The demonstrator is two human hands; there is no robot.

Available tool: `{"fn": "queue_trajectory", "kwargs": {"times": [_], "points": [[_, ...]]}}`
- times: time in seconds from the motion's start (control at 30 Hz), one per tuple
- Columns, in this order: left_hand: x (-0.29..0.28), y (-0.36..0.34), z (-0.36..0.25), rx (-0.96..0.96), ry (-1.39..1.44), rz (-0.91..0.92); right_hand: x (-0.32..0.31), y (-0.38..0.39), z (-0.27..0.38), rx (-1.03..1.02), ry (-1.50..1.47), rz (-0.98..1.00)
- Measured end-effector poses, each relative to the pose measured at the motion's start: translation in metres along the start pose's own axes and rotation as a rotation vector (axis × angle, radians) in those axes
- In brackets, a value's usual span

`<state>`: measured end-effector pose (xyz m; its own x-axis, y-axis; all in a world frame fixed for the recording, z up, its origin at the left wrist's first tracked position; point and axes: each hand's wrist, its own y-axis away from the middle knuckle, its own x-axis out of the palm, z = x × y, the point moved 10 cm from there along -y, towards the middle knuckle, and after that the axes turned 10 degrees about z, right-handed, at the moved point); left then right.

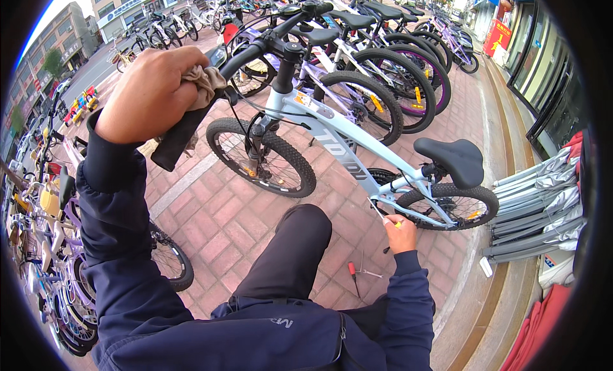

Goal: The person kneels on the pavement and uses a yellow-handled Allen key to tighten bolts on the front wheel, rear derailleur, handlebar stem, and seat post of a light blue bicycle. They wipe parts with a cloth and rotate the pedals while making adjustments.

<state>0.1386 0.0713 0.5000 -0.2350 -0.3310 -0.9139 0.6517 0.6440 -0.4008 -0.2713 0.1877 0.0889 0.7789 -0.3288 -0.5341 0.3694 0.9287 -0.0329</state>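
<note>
A pale blue bicycle (345, 147) stands crosswise before me, its black saddle (447, 160) at the right and its front wheel (290, 170) at the left. My left hand (150, 93) is raised at the upper left, closed around a crumpled beige cloth (205, 83) against the black handlebar grip (175, 141). My right hand (400, 237), lower right, is closed on a slim tool with a yellow handle (397, 225), its tip at the frame near the crank. A red-handled screwdriver (352, 272) and a metal tool (370, 274) lie on the paving below it.
Parked bicycles crowd the back (408, 77) and far left (54, 249). Red-brick paving (223, 224) lies under me. At the right are stone steps (472, 313), glass doors (539, 64), stacked grey folded frames (530, 211) and red fabric (536, 326). A street runs behind at upper left.
</note>
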Motion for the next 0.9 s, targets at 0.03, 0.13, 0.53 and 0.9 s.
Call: {"fn": "queue_trajectory", "kwargs": {"times": [0.03,0.13,0.53,0.9], "points": [[0.000,0.000,0.003,-0.021,0.001,0.004,0.000,0.000,-0.001,0.002,-0.002,0.006],[-0.008,0.000,0.014,-0.042,0.093,-0.106,0.000,0.002,0.000,-0.030,-0.039,0.007],[0.001,-0.013,0.025,-0.058,-0.158,-0.044,0.002,0.001,0.000,-0.006,0.024,0.008],[0.007,-0.024,0.024,-0.134,-0.299,-0.045,-0.005,0.006,0.004,-0.026,0.047,0.003]]}}
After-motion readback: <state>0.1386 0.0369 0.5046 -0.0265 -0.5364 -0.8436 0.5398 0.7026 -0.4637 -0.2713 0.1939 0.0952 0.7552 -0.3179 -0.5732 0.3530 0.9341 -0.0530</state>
